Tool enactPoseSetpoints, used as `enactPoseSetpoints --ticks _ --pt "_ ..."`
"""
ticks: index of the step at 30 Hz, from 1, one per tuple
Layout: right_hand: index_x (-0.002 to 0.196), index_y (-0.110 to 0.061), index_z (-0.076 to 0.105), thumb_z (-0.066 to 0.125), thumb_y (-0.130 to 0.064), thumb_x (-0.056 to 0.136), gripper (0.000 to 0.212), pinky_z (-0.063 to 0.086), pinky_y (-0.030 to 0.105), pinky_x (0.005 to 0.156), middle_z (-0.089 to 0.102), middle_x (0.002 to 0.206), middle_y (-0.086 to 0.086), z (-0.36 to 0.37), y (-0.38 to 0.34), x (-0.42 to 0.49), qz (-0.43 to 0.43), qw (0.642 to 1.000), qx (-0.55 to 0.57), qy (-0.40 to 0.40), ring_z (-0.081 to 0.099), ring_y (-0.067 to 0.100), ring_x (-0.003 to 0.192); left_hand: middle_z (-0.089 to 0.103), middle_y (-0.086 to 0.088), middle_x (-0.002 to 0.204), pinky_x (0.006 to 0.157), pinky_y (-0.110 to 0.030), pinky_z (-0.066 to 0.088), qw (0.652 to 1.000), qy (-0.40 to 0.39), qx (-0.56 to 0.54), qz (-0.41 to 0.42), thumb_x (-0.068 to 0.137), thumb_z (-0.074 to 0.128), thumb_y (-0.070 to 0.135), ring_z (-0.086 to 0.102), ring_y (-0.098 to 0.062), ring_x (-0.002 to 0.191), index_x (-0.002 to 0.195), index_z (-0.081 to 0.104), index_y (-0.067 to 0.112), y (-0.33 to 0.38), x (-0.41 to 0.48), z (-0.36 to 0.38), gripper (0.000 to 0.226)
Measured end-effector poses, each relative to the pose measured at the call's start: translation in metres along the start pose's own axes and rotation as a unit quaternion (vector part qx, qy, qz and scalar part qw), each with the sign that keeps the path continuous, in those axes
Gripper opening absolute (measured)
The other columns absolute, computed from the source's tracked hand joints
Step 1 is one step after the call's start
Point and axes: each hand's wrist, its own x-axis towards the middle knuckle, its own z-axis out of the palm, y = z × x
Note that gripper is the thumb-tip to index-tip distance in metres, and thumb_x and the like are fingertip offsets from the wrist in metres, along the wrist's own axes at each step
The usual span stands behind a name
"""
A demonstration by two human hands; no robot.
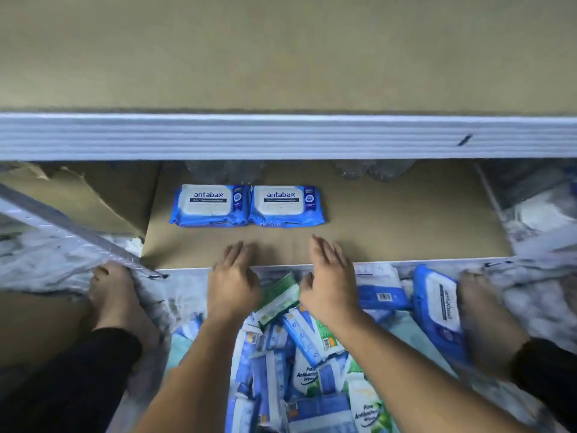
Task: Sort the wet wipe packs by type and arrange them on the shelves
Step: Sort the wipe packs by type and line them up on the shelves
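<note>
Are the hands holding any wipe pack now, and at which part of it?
Nothing is held. The left hand and the right hand are both open, stretched over the shelf, not touching the two blue packs on it.

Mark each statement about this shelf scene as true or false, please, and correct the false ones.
1. The left antabax pack and the right antabax pack lie flat on the lower shelf. True.
2. These two packs lie far apart. False: they lie side by side and their edges touch.
3. The left hand grips a green pack. False: its fingers are straight and it holds nothing; the green pack lies in the pile below the hands.
4. The right hand is open and holds nothing. True.
5. The pile holds only blue packs. False: green and white packs are mixed in too.
</note>
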Motion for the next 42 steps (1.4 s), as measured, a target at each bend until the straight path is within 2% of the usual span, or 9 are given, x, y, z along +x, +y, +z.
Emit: enactPoseSetpoints --ticks 3,7,10,12,16,25,31,36,42 --pt "0.131 -0.005 0.063 0.057 -0.016 0.064 0.068 0.056 0.046 0.086 0.07 0.106 0.014 -0.026 0.057 -0.056 0.049 0.994 0.002 0.099 0.064 0.039 0.101 0.069 -0.016 0.123 0.097 -0.046 0.054 0.999 -0.038 -0.037 -0.004 0.074 0.046 0.014 0.063 -0.036 0.114 0.121 0.07 0.008 0.048 -0.045 0.013 0.053" --pt "0.109 -0.007 0.073 0.054 -0.018 0.057 0.056 0.055 0.041 0.065 0.068 0.082 0.016 -0.067 0.124 -0.113 0.187 0.981 -0.012 0.05 0.066 0.039 0.077 0.074 -0.014 0.11 0.084 -0.042 0.059 0.995 -0.087 -0.027 0.041 0.071 0.057 0.014 0.071 -0.034 0.1 0.112 0.074 0.006 0.108 -0.084 0.016 0.044" --pt "0.115 -0.012 0.067 0.059 -0.022 0.067 0.051 0.055 0.039 0.077 0.07 0.101 0.017 -0.097 0.151 -0.132 0.316 0.948 0.033 -0.014 0.067 0.038 0.096 0.075 -0.012 0.107 0.078 -0.036 0.059 0.99 -0.128 0.011 0.057 0.06 0.074 0.01 0.072 -0.031 0.096 0.111 0.074 0.005 0.142 -0.103 0.015 0.052" --pt "0.13 -0.021 0.06 0.062 -0.026 0.075 0.055 0.053 0.036 0.086 0.068 0.118 0.011 -0.111 0.158 -0.137 0.354 0.933 0.054 -0.044 0.064 0.034 0.11 0.069 -0.012 0.124 0.096 -0.037 0.052 0.986 -0.154 0.007 0.057 0.073 0.062 0.018 0.064 -0.032 0.115 0.127 0.067 0.007 0.159 -0.108 0.013 0.056" --pt "0.129 -0.023 0.057 0.061 -0.034 0.079 0.051 0.054 0.034 0.085 0.065 0.116 0.008 -0.116 0.174 -0.129 0.365 0.925 0.095 -0.05 0.064 0.031 0.109 0.051 -0.006 0.149 0.113 -0.034 0.034 0.976 -0.21 0.023 0.053 0.091 0.057 0.024 0.043 -0.027 0.139 0.149 0.046 0.014 0.18 -0.098 0.018 0.06" --pt "0.134 -0.023 0.047 0.056 -0.055 0.081 0.062 0.054 0.045 0.092 0.054 0.123 0.012 -0.08 0.211 -0.108 0.401 0.905 0.128 -0.067 0.06 0.035 0.113 0.042 -0.009 0.155 0.118 -0.04 0.033 0.966 -0.246 0.053 0.065 0.088 0.048 0.035 0.036 -0.029 0.144 0.153 0.039 0.017 0.18 -0.076 0.066 0.068" --pt "0.149 -0.017 0.034 0.055 -0.064 0.082 0.085 0.04 0.044 0.111 0.04 0.15 0.019 -0.057 0.23 -0.078 0.412 0.905 0.093 -0.058 0.037 0.035 0.14 0.022 -0.009 0.165 0.121 -0.049 0.02 0.966 -0.225 0.109 0.07 0.091 0.055 0.026 0.014 -0.031 0.154 0.156 0.033 0.02 0.176 -0.061 0.092 0.068" --pt "0.156 -0.021 0.023 0.056 -0.077 0.079 0.101 0.032 0.044 0.117 0.024 0.16 0.022 -0.051 0.232 -0.06 0.428 0.895 0.074 -0.102 0.023 0.034 0.15 0.046 -0.01 0.153 0.113 -0.055 0.034 0.966 -0.218 0.119 0.075 0.085 0.067 0.026 0.038 -0.036 0.144 0.146 0.05 0.017 0.162 -0.045 0.106 0.064" --pt "0.134 -0.02 0.051 0.069 -0.06 0.071 0.077 0.051 0.039 0.098 0.06 0.127 0.012 -0.056 0.231 -0.057 0.417 0.904 0.083 -0.055 0.055 0.032 0.124 0.063 -0.005 0.134 0.103 -0.045 0.05 0.972 -0.188 0.054 0.131 0.089 0.067 0.026 0.054 -0.031 0.127 0.132 0.064 0.017 0.149 -0.034 0.106 0.044"
